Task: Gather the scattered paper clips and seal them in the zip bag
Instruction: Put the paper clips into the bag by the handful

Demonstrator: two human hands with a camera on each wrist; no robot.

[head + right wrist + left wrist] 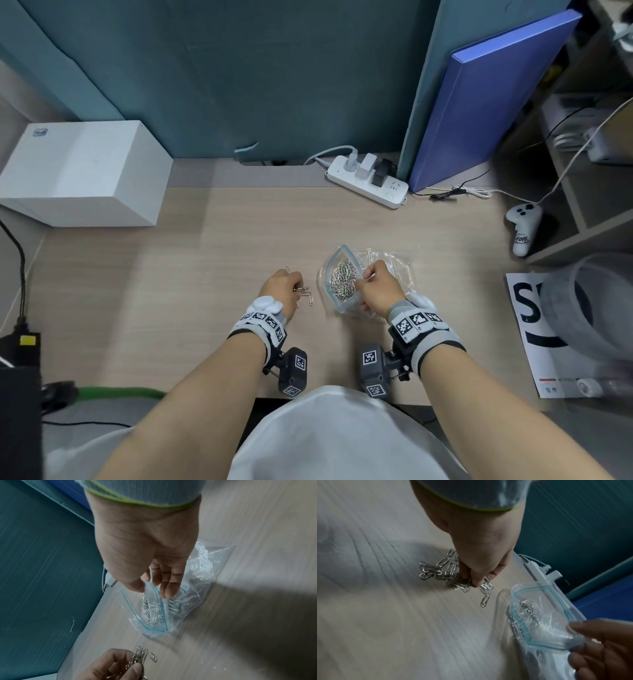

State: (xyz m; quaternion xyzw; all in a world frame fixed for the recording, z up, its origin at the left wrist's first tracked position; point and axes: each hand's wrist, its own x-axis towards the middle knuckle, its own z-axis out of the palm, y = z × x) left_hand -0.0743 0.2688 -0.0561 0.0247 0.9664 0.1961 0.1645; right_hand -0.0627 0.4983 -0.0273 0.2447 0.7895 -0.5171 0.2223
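Grey wristbands (263, 320) with black-and-white square markers are worn on both wrists. A dark tagged camera block (293, 371) is strapped under each. A white garment (339, 435) is worn.

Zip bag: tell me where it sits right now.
In the head view the zip bag lies on the desk right of centre, its open mouth held by the right hand, beside the left hand's paper clips.

Bare desk (212, 274) left; power strip (368, 185), controller (522, 228) at edges.

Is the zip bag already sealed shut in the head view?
No. The zip bag gapes open at its blue-edged mouth, held by the right hand, with paper clips visible inside.
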